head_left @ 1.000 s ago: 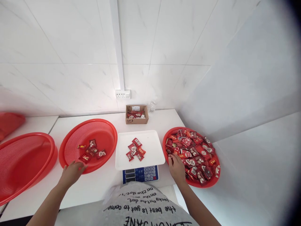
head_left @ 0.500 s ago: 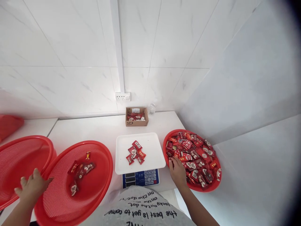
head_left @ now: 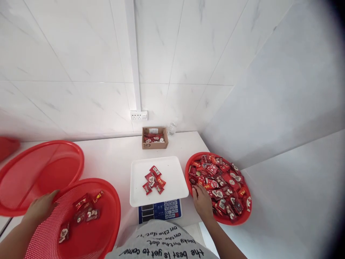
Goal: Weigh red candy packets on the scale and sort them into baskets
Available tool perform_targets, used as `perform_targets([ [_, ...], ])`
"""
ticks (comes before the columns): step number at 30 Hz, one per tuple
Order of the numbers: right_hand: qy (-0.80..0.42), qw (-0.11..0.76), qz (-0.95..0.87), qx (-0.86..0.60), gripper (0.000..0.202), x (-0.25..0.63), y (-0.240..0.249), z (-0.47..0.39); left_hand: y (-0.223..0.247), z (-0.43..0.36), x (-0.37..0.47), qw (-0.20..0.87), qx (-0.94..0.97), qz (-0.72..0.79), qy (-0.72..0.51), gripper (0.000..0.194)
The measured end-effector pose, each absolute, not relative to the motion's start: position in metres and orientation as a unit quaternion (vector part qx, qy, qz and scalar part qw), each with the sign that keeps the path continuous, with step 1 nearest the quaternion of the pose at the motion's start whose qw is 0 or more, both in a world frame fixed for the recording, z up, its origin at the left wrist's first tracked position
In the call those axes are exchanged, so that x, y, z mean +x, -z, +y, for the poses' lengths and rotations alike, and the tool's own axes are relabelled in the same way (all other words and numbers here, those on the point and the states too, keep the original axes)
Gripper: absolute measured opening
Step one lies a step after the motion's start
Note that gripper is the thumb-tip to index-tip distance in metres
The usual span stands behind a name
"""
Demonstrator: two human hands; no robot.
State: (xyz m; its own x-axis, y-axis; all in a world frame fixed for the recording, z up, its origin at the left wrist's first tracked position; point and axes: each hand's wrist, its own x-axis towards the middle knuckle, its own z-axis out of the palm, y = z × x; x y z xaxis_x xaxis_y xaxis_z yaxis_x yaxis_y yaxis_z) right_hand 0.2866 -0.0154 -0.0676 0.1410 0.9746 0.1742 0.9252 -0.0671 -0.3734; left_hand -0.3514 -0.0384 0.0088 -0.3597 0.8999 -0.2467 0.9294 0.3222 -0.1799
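Observation:
At the left, my left hand point(head_left: 40, 209) has its fingers at the rim of a tilted red mesh basket point(head_left: 116, 205), closed on it as far as I can see. Several red candy packets point(head_left: 91, 214) and a small yellow-and-red candy point(head_left: 98, 196) lie inside. My right hand point(head_left: 202, 202) grips the near left rim of a red basket point(head_left: 237, 222) heaped with wrapped candies point(head_left: 219, 183); its fingers curl at the edge. Between my hands, a white tray point(head_left: 172, 180) sits on a blue-panelled scale point(head_left: 160, 211) and bears several red candy packets point(head_left: 153, 180).
Another red basket point(head_left: 81, 158) stands at the far left, touching or close to the tilted one. Near the wall are a cardboard box point(head_left: 155, 145) with red packets and a clear plastic item point(head_left: 172, 128). A red object point(head_left: 9, 147) lies at the left edge.
My left hand has gone from spread fingers to closing at the basket rim. That basket has shifted toward me and left, its packets sliding; the far-left basket has moved away and right. My right hand stays.

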Motion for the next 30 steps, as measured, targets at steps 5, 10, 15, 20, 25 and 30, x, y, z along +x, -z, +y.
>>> perform_targets([
  [5,-0.061,0.200,-0.650,-0.730,0.048,0.287,0.069,-0.016,-0.008,-0.034,-0.334,0.019,0.654,0.730,0.197,0.047],
  [10,-0.057,0.211,-0.651,-0.727,0.048,0.287,0.070,-0.015,-0.027,-0.030,-0.321,-0.054,0.597,0.771,0.214,0.056],
  [15,-0.057,0.219,-0.653,-0.723,0.046,0.286,0.070,-0.015,-0.030,-0.013,-0.287,-0.061,0.547,0.829,0.097,0.048],
  [20,-0.055,0.224,-0.646,-0.727,0.045,0.286,0.071,-0.015,-0.005,0.001,-0.218,0.056,0.687,0.723,0.046,0.041],
  [25,-0.057,0.222,-0.648,-0.726,0.043,0.285,0.068,-0.015,0.002,0.002,-0.179,0.095,0.648,0.756,-0.005,0.049],
  [30,-0.061,0.213,-0.651,-0.726,0.044,0.286,0.067,-0.015,-0.008,0.004,-0.162,0.180,0.648,0.740,-0.028,0.048],
])
